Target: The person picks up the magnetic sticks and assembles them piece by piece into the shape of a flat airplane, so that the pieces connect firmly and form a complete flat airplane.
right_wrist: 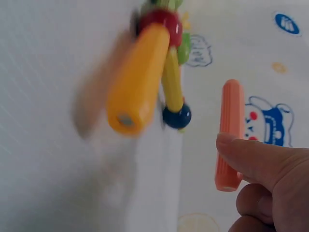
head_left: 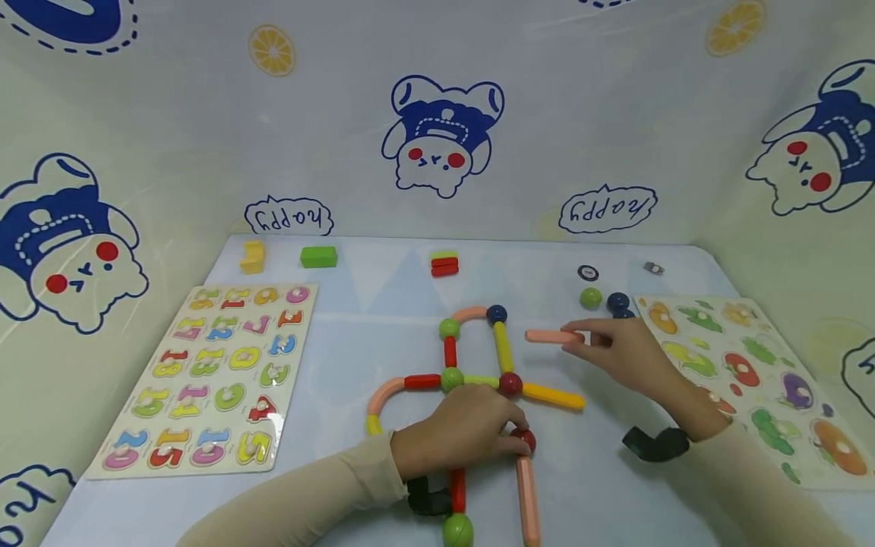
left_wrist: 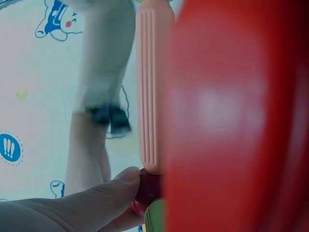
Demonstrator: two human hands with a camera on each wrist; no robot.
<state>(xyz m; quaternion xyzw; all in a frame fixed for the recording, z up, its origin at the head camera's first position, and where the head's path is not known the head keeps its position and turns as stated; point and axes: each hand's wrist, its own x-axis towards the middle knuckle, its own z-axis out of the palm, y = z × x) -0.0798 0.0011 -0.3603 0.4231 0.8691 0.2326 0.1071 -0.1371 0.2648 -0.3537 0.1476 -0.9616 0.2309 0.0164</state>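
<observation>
My left hand (head_left: 465, 427) pinches a dark red ball (head_left: 526, 441) between thumb and fingertips. A long pink rod (head_left: 527, 497) extends from that ball toward the near edge. In the left wrist view the thumb lies against the ball (left_wrist: 148, 186). My right hand (head_left: 625, 353) pinches a shorter pink rod (head_left: 543, 336) near one end; the right wrist view shows this rod (right_wrist: 232, 111) free at its far tip. Between the hands lies a figure of joined rods and balls, with a dark red ball (head_left: 510, 384) and an orange-yellow rod (head_left: 557, 396) jutting right.
A number puzzle board (head_left: 294, 372) lies left, a fruit and vegetable board (head_left: 690, 357) right. Behind the right hand sit a green ball (head_left: 591, 298) and dark blue balls (head_left: 618, 302). Along the back edge are a green block (head_left: 318, 257), a yellow piece (head_left: 253, 257) and red pieces (head_left: 444, 267).
</observation>
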